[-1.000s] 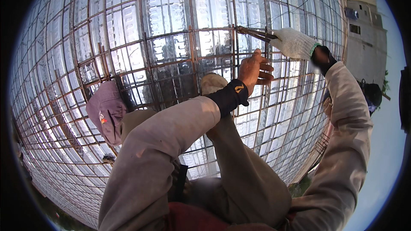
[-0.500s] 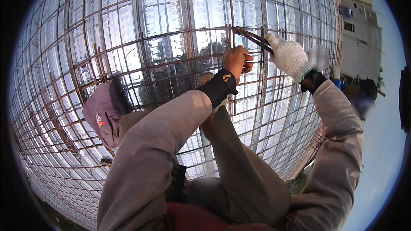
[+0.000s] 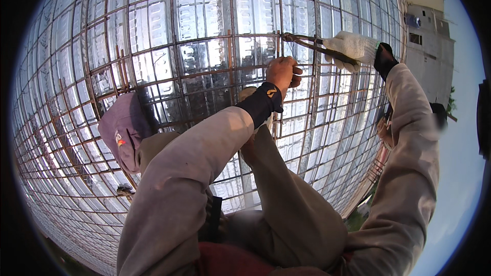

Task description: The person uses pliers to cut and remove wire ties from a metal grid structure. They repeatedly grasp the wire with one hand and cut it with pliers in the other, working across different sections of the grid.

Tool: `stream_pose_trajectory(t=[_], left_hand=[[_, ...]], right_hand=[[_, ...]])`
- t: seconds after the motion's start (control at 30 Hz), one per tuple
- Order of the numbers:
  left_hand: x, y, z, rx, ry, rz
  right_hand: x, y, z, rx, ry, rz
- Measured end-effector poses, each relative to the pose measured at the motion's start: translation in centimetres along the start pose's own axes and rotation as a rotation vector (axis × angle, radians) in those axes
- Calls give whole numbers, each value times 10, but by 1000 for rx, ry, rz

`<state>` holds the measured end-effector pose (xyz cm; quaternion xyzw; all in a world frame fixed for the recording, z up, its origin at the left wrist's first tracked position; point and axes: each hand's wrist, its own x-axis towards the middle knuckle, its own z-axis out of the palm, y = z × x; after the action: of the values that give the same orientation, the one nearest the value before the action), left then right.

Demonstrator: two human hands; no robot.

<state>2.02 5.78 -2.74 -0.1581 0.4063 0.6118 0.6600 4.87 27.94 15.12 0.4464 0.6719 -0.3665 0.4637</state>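
Observation:
A grid of rusty rebar (image 3: pixel 204 71) lies over shiny corrugated metal sheeting (image 3: pixel 199 15). My bare left hand (image 3: pixel 282 71), with a dark cuff at the wrist, has its fingers curled around a bar at a crossing. My right hand (image 3: pixel 353 48) wears a white knit glove and grips the handles of long metal pincers (image 3: pixel 307 43). The pincer jaws touch the rebar crossing just above my left hand. My knee and leg (image 3: pixel 286 194) are bent up under both arms.
A purple cloth pouch (image 3: pixel 123 130) hangs at my left side, over the grid. The rebar mesh runs on in every direction. A concrete building (image 3: pixel 429 46) and open sky stand beyond the sheeting's right edge.
Both hands have shifted left along the mesh. The pincer jaws now sit at a crossing further left, and my left hand has closed on the bar beneath them.

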Motion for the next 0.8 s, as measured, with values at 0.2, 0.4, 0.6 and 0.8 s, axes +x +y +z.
stream_pose_trajectory(t=[0.2,0.4,0.6,0.8], left_hand=[[8,3,-6,-37,-27,35],[7,1,-4,-100,-9,69],[8,-7,-2,-48,-17,57],[16,-16,-19,62,-55,111]], right_hand=[[14,24,18,-602,339,-17],[-3,-2,46,-970,574,-13],[3,24,43,-1490,829,-450],[1,10,45,-1502,791,-381]])
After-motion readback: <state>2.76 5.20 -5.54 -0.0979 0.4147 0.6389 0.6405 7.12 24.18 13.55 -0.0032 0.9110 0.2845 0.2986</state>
